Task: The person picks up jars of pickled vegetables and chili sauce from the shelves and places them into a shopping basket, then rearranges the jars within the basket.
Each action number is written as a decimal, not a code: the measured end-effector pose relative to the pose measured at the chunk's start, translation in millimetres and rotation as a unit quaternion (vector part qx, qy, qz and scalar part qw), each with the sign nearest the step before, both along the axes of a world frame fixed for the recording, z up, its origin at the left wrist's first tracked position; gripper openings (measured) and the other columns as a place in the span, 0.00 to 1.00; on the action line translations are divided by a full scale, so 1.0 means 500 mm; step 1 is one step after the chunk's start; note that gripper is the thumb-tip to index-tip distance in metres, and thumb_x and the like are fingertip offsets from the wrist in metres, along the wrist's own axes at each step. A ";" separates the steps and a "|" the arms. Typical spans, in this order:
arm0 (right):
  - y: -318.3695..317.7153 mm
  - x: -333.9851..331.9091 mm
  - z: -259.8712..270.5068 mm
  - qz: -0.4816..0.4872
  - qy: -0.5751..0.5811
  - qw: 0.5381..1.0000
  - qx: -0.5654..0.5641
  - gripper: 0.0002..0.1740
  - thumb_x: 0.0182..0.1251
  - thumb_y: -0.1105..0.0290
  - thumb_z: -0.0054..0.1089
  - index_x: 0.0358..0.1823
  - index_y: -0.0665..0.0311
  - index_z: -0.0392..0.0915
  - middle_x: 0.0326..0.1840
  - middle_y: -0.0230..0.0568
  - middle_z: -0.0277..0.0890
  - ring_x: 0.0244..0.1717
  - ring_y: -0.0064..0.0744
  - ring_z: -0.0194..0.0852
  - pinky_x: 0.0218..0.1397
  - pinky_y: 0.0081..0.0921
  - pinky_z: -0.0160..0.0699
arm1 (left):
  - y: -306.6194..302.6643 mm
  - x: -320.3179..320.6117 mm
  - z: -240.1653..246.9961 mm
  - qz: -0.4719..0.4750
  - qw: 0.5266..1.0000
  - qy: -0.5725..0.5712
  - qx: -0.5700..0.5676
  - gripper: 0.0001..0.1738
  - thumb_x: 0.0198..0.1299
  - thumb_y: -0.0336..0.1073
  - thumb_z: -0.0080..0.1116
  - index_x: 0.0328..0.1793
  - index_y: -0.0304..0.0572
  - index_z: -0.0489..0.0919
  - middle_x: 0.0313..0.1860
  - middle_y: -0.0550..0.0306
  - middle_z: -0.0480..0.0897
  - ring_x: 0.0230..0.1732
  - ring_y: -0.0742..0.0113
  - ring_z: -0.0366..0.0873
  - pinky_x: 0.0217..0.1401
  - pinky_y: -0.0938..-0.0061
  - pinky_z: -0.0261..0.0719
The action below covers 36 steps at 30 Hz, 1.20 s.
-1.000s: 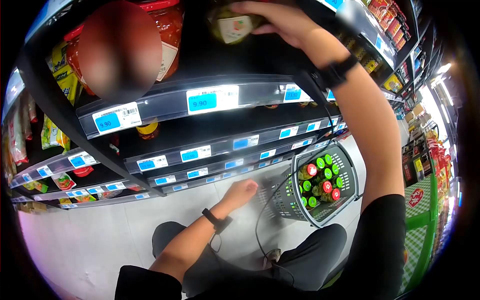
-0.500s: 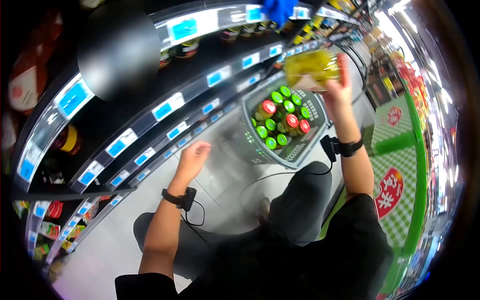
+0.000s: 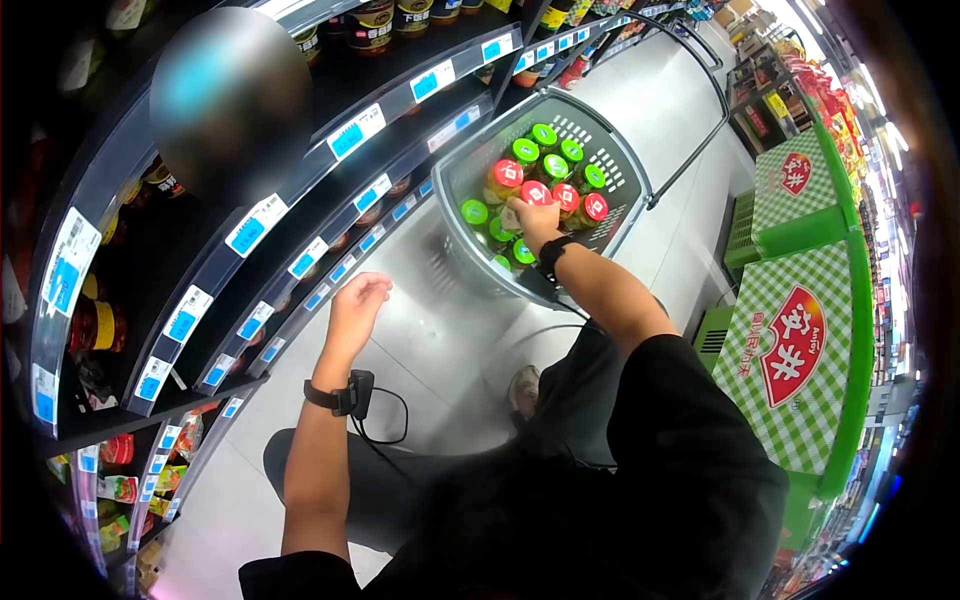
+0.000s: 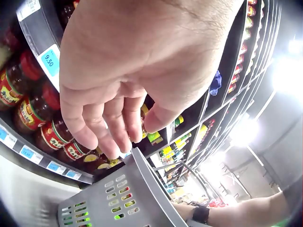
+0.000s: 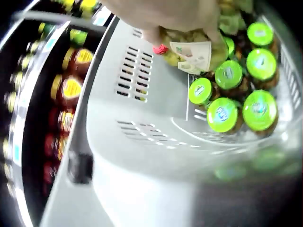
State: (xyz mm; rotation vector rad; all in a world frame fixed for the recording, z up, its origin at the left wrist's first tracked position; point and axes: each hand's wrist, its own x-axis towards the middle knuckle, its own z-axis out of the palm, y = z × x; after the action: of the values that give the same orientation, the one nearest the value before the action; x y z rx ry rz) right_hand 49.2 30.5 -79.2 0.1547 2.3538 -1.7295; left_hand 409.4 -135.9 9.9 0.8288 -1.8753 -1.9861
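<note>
My right hand [image 3: 537, 222] is down inside the grey shopping basket [image 3: 467, 235], gripping a jar of yellow-green pickles by its red-lidded end. In the right wrist view the pale-labelled pickle jar [image 5: 194, 53] lies under the fingers of that hand [image 5: 165, 14]. Several green-lidded jars [image 3: 555, 167] and a few red-lidded jars [image 3: 595, 207] stand around it in the basket. My left hand [image 3: 355, 312] hangs in the air left of the basket, its fingers loosely curled and holding nothing. The left wrist view shows that hand [image 4: 137, 61] above the basket's rim.
Store shelves [image 3: 330, 200] with price tags and jars curve along the left. The basket's long black handle [image 3: 715, 90] leans out to the far right. A green checkered display bin [image 3: 800, 360] stands at the right. A thin cable [image 3: 400, 410] hangs from my left wrist.
My right hand has taken the pickle jar off the upper shelf, carried it right and lowered it into the basket. The view has turned toward the basket; my left hand still holds nothing.
</note>
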 end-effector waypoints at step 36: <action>-0.034 -0.065 -0.195 -0.124 -0.121 0.983 0.068 0.43 0.53 0.59 0.82 0.60 0.75 0.63 0.57 0.58 0.77 0.53 0.43 0.81 0.48 0.40 0.83 | 0.020 -0.012 -0.063 -0.035 0.998 -0.040 -0.021 0.10 0.71 0.32 0.59 0.52 0.34 0.83 0.44 0.58 0.87 0.44 0.74 0.83 0.49 0.77 0.79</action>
State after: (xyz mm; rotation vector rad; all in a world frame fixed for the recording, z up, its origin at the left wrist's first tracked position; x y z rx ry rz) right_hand 16.7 13.6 -176.8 0.6676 2.3488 -1.5437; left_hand 403.3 -126.0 -21.5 0.8533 -2.0097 -1.9758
